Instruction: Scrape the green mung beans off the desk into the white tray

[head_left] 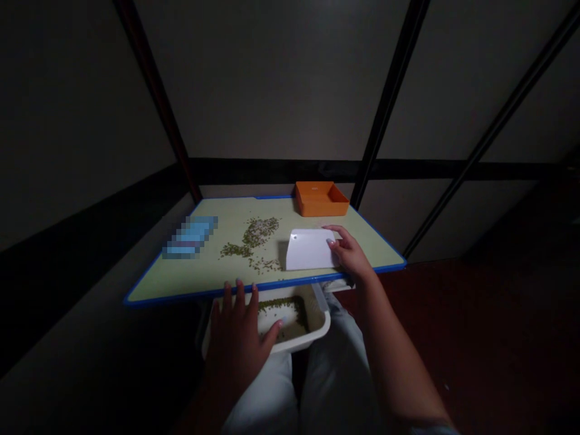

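Observation:
My right hand (347, 251) grips the right end of a white flat scraper (310, 249) with a small hole in one corner, held just above the table (181, 281). Left of the scraper, small green grains or seeds (260, 232) lie scattered in loose patches, with some paler bits among them. My left hand (240, 326) is spread, fingertips at the table's front edge, over a white plastic tub (321, 326). More of the green grains line the tub's floor. Part of the tub is hidden behind my left hand.
An orange open box (324, 208) stands at the table's back right. On the left side lies a blurred-out light blue item (190, 237). A raised blue rim borders the table, and a panelled wall (272, 90) rises behind it. The tub sits over my lap.

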Demonstrator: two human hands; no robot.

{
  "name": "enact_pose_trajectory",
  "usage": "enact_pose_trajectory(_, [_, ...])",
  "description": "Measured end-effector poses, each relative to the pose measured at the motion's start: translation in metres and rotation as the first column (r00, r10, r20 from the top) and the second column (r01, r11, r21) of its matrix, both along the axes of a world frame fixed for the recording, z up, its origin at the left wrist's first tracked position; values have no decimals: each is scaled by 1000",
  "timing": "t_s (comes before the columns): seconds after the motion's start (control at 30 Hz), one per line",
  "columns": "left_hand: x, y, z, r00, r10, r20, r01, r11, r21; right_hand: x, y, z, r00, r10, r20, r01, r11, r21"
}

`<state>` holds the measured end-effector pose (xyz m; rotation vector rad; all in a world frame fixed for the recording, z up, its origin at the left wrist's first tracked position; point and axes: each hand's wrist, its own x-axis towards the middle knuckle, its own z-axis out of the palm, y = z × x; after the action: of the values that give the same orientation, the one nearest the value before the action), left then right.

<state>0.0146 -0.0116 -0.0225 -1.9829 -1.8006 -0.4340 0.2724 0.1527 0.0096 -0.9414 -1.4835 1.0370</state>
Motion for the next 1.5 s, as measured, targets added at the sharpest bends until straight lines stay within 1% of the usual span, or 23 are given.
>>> enact_pose_trajectory(0.23, [1, 2, 0, 999, 15, 38, -15, 1000, -15, -3, -4, 1, 998, 9, 62, -7, 1000, -25])
enact_pose_trajectory(0.37, [1, 1, 0, 999, 13, 52, -12, 1000, -16, -4, -4, 2, 997, -15, 80, 17, 1000, -22])
enact_pose_trajectory(0.53, [0, 0, -1, 998, 18, 59, -17, 1000, -19, -4, -2, 0, 991, -124, 57, 123, 992, 15])
enact_pose_trajectory(0.67, [0, 1, -1, 998, 27, 65, -25, 999, -23, -1, 4, -7, 969, -248, -5, 248, 968, 42])
enact_pose_trajectory(0.73, [1, 1, 0, 997, 28, 68, -27, 999, -25, 0, 6, -10, 959, -283, -28, 284, 958, 46])
enact_pose_trajectory(0.8, [1, 1, 1, 997, 28, 68, -26, 999, -28, -1, 7, -11, 961, -275, -27, 276, 960, 43])
enact_pose_trajectory(1.03, [1, 1, 1, 998, 19, 64, -17, 999, -36, -5, 0, -5, 989, -140, 42, 138, 990, 36])
enact_pose_trajectory(1.2, [1, 2, 1, 998, 24, 59, -22, 999, -38, -8, 1, -2, 992, -94, 82, 93, 995, 25])
enact_pose_trajectory(1.27, [1, 1, 1, 998, 29, 56, -27, 999, -39, -9, 2, -2, 990, -99, 96, 97, 995, 26])
enact_pose_trajectory(1.37, [1, 1, 2, 999, 30, 43, -29, 999, -38, -10, 4, -2, 980, -166, 106, 162, 986, 46])
enact_pose_trajectory(1.43, [0, 2, 2, 999, 28, 28, -27, 999, -32, -11, 5, -3, 964, -243, 107, 237, 970, 62])
enact_pose_trajectory(1.5, [0, 3, 1, 1000, 25, 10, -25, 1000, -19, -10, 6, -4, 936, -336, 101, 330, 941, 78])
